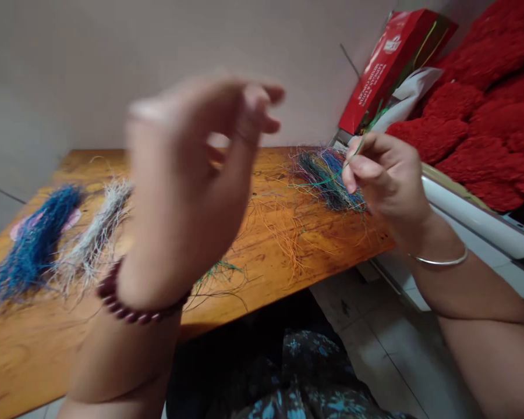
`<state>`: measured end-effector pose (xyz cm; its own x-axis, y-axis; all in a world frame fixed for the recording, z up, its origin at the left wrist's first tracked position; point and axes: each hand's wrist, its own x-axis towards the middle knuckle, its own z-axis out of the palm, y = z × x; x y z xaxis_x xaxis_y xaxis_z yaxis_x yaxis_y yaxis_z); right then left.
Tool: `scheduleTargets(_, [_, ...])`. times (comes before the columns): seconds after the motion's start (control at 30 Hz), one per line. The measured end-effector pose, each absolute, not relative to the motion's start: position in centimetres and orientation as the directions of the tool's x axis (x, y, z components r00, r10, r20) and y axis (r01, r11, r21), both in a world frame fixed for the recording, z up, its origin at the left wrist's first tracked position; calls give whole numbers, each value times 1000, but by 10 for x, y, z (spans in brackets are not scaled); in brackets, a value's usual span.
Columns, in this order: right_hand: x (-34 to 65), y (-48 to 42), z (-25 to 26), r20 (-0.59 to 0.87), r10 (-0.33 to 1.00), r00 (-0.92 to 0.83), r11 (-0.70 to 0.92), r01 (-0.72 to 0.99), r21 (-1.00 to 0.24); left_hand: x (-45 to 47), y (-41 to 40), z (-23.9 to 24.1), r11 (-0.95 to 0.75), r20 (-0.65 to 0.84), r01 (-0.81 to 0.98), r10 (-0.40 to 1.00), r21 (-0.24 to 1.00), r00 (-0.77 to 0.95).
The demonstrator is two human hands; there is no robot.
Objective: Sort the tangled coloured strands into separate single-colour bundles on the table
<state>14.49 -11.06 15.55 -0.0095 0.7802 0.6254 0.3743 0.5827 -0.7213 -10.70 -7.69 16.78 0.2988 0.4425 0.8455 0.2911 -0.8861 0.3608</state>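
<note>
My left hand is raised above a low wooden table, blurred by motion, its fingers curled loosely with the tips near each other; nothing clear shows between them. A dark bead bracelet circles that wrist. My right hand is over the table's right end, its fingers pinched on a thin green thread that runs up from a tangled heap of multicoloured threads. A silver bangle sits on that forearm.
A blue thread bundle and a white one lie at the table's left. Loose orange threads are strewn mid-table. A red box leans on the wall; red fuzzy fabric is piled at right. Tiled floor lies below.
</note>
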Motion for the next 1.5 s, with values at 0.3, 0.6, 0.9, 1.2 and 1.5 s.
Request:
scheduleTargets(0.3, [111, -87, 123, 431, 900, 61, 423, 107, -900, -67, -43, 132, -832, 574, 327, 548, 447, 608])
scheduleTargets(0.6, [106, -59, 132, 352, 936, -8, 352, 24, -936, -74, -35, 136, -759, 536, 476, 651, 445, 538])
scheduleTargets(0.9, [109, -37, 154, 364, 912, -188, 390, 119, -913, -90, -22, 145, -658, 366, 264, 657, 705, 659])
scheduleTargets(1.2, [108, -38, 154, 443, 889, -112, 457, 175, -872, -87, -11, 141, -303, 136, 78, 623, 950, 771])
scheduleTargets(1.5, [123, -32, 154, 518, 852, 77, 486, 250, -837, -83, -7, 139, -248, 57, 136, 639, 959, 767])
